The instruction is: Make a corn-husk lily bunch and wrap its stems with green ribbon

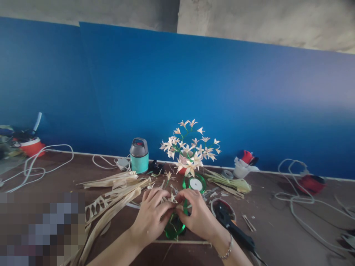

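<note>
My left hand [155, 210] and my right hand [195, 212] meet over the near middle of the table, fingertips pinched close together. A small pale piece of dried husk [179, 208] shows between the thumb and fingers of my right hand. What my left fingertips pinch is too small to make out. Just beyond the fingers is a small cream husk flower [173, 198]. Green ribbon [174, 231] lies below my hands, and a white-centred spool of green ribbon [196, 184] sits behind them. A pot of cream husk flowers on green stems [191, 151] stands farther back.
Dried husk strips [111, 214] spread at left, near a teal lidded container [139, 160]. A black glue gun [235, 229] rests on a round dish [212, 207] at right. Pale stalks [230, 181], a white tub [242, 169] and loose cables [294, 199] lie beyond. A blue panel [152, 85] closes the back.
</note>
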{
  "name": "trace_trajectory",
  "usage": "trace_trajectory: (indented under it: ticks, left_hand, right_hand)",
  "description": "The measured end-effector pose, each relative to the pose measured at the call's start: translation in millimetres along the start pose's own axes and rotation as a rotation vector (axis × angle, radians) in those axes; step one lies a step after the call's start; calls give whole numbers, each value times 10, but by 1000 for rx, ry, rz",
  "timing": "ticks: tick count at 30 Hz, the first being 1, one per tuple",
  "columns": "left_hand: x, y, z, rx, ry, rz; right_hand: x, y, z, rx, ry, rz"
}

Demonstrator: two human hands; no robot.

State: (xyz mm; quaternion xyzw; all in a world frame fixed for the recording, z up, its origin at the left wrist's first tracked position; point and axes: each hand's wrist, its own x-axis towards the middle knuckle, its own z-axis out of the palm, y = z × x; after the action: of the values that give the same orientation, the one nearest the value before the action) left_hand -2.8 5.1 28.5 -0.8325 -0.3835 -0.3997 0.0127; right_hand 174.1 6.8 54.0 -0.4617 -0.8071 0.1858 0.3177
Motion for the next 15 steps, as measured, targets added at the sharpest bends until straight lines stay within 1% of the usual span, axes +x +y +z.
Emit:
trace_trajectory:
  ticks: [4, 11, 15]
  left_hand:
    - [-25, 10, 21, 20, 63, -7]
    - [-80, 0, 74, 69, 112, 46]
    - [-69, 5, 67, 50, 118, 29]
  right_hand:
    - [0, -8, -7, 7, -7, 22]
    - [1, -30, -28, 38, -14, 64]
    - [-2, -44, -31, 39, -12, 74]
